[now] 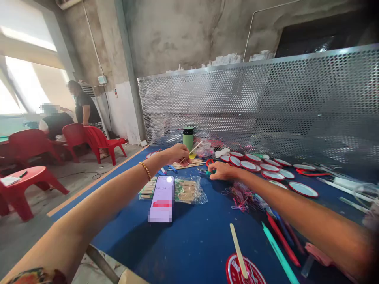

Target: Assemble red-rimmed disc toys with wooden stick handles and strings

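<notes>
My left hand (pixel 180 154) pinches a thin wooden stick (pixel 196 148), which slants up to the right over a loose pile of similar sticks (pixel 192 162). To its right, my right hand (pixel 221 170) reaches down to the table with fingers curled at a small dark green and blue item (pixel 206 172); what that is cannot be made out. A red-handled tool (pixel 209 161) lies just behind those fingers. Nearer me, clear plastic packs of wooden sticks (pixel 186 190) lie beneath a phone (pixel 161 199) with its screen lit.
Several white discs with red rims (pixel 271 174) cover the right back. A tangle of coloured strings (pixel 241 197) and several pens (pixel 280 252) lie under my right forearm. One flat stick (pixel 238 248) rests on a red lid (pixel 235 270). A green tumbler (pixel 188 138) stands before the perforated metal panel (pixel 251 102).
</notes>
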`<state>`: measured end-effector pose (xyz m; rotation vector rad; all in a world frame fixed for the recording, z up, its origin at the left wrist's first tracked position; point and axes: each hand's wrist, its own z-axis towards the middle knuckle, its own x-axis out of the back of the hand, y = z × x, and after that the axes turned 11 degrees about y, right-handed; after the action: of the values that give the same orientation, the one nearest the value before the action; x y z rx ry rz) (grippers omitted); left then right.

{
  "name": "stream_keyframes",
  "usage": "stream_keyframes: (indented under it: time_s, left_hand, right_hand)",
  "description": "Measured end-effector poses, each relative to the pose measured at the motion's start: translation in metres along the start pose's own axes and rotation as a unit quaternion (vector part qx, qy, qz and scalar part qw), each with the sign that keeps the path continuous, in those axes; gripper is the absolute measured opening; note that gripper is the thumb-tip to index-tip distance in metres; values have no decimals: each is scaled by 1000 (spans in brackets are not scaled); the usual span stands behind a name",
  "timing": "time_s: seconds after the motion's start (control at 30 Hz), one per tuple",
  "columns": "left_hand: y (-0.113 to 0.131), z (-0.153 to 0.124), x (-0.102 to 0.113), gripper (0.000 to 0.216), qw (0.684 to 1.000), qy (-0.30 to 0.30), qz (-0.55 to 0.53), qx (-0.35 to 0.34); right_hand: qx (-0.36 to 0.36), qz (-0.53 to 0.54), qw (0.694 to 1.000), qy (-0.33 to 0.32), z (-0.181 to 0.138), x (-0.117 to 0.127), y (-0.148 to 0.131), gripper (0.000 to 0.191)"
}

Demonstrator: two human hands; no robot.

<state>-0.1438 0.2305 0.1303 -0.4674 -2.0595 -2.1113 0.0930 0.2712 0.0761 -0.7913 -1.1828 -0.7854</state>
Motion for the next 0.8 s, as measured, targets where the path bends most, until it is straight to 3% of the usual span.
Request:
stream_keyframes:
  time_s: [0.1,0.17,0.27,0.37,0.5,0.63,0.8]
  left_hand:
    - [7,-11,-5,22,1000,18,1,-8]
    - [11,-17,-11,23,1000,13,2,-18]
    - [18,-23,-19,19,999,-7,-6,-36]
    - [25,-27,-29,19,997,16,-44,-63]
    - [34,-34,-41,25,986,107,-89,-90]
    - [42,-48,-45,26,972,139,-139,-127]
    - [55,-72,-40,24,968,126,-144,-162]
  right_hand:
    - [-15,121,988,92,5,11,9,15]
    - [-50,269,947,169,7,27,12,16]
    - [-103,528,819,202,4,54,11,19]
    - [-122,696,685,176,-8,77,2,16]
    - [-129,786,581,166,-32,91,-16,19]
    - [-105,817,531,199,-58,92,-36,22]
    - [-124,792,564,199,-96,93,-57,11]
